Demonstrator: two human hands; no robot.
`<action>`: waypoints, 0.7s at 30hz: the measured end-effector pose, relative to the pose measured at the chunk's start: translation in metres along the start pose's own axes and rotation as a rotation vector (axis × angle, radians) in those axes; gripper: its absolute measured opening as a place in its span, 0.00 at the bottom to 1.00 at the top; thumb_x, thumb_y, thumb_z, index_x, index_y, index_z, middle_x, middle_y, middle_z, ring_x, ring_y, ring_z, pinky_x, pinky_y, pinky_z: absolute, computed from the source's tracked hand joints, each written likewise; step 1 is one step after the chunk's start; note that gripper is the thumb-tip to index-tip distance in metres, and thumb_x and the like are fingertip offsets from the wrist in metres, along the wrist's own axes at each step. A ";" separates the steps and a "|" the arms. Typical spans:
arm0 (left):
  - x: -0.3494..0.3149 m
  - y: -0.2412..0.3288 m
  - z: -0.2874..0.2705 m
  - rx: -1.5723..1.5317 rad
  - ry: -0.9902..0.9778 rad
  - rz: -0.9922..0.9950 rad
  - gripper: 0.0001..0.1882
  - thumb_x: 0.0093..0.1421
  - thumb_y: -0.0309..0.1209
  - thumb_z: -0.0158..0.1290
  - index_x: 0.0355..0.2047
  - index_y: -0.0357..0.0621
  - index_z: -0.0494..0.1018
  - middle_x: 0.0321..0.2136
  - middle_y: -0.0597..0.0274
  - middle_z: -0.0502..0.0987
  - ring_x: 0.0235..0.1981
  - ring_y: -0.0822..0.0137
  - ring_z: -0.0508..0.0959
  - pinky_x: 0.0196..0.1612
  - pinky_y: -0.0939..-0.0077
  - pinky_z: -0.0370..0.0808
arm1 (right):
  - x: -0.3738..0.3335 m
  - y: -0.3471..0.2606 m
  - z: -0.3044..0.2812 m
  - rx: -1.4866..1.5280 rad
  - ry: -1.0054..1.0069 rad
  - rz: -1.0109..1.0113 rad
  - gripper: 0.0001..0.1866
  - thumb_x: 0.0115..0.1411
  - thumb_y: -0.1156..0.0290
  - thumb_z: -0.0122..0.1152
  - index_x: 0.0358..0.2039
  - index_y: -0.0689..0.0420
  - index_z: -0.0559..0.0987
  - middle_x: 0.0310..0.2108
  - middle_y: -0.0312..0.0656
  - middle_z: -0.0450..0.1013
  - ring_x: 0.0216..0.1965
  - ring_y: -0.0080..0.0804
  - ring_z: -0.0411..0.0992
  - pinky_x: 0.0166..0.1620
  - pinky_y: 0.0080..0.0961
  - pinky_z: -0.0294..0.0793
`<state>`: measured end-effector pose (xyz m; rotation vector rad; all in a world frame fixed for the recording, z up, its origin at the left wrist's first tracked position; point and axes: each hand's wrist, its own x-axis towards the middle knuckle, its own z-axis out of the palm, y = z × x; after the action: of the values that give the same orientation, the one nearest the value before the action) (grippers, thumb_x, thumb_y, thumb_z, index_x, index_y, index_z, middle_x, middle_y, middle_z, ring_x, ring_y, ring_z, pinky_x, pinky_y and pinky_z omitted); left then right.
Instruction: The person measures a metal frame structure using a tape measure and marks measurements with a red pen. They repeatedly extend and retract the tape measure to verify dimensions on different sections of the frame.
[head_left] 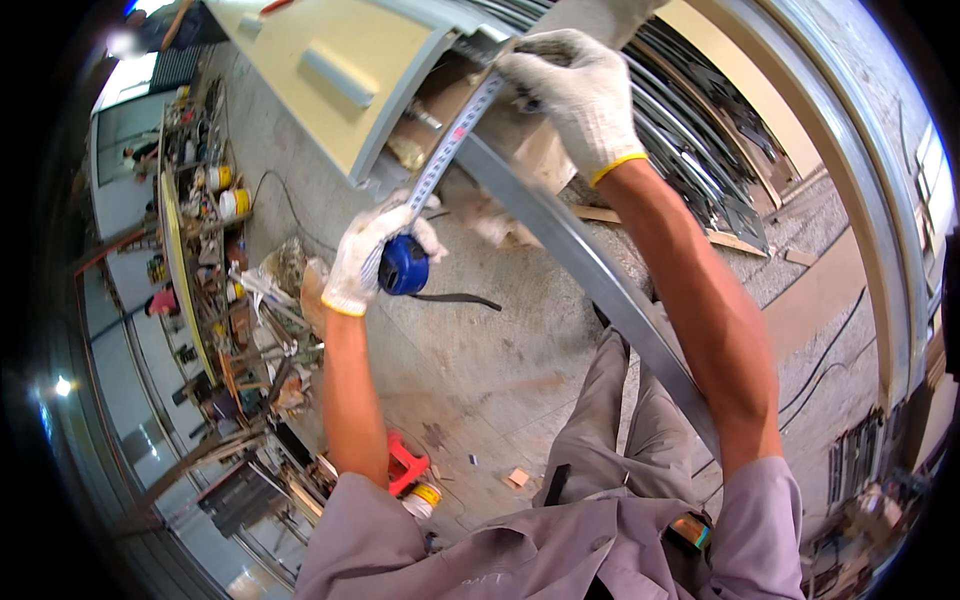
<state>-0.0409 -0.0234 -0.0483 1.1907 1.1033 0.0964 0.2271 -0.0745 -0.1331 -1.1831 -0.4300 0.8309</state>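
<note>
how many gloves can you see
2: one white glove on the left hand, holding the blue tape measure; another glove on the right hand, at the upper end of the tape blade. More could be hidden in the clutter.

The tape case point(404, 266) sits in the left fingers point(433, 238); its blade point(458, 135) runs forward and right to the right fingers point(520, 68). Ahead of the left fingers, left of the right ones, lies a panel point(300, 90). A bar point(590, 270) extends behind the right fingers. Long strips point(690, 150) lie to their right. Far left of the left fingers stands what may be a cluttered worktop point(186, 290).
</note>
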 end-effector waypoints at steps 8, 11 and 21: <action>0.002 0.000 -0.018 -0.047 -0.014 -0.133 0.24 0.68 0.40 0.53 0.52 0.28 0.72 0.31 0.46 0.83 0.28 0.61 0.85 0.32 0.75 0.83 | -0.002 -0.003 -0.001 -0.155 -0.038 -0.103 0.15 0.57 0.68 0.75 0.39 0.67 0.85 0.30 0.42 0.82 0.29 0.21 0.79 0.36 0.19 0.80; 0.002 0.002 -0.017 -0.093 -0.052 -0.065 0.22 0.69 0.38 0.52 0.46 0.24 0.76 0.32 0.44 0.83 0.26 0.57 0.84 0.36 0.67 0.85 | 0.002 -0.001 -0.004 -0.152 -0.058 -0.088 0.14 0.57 0.70 0.74 0.40 0.68 0.85 0.30 0.42 0.83 0.29 0.22 0.79 0.36 0.19 0.80; 0.012 -0.018 -0.038 -0.205 -0.150 0.063 0.21 0.67 0.38 0.57 0.49 0.29 0.75 0.32 0.42 0.84 0.26 0.55 0.85 0.31 0.69 0.84 | 0.005 -0.003 -0.005 -0.109 -0.094 -0.023 0.14 0.58 0.71 0.74 0.40 0.67 0.85 0.31 0.42 0.82 0.30 0.24 0.79 0.36 0.20 0.78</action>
<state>-0.0707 0.0025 -0.0682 1.0311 0.9021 0.1618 0.2348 -0.0740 -0.1325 -1.2407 -0.5716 0.8544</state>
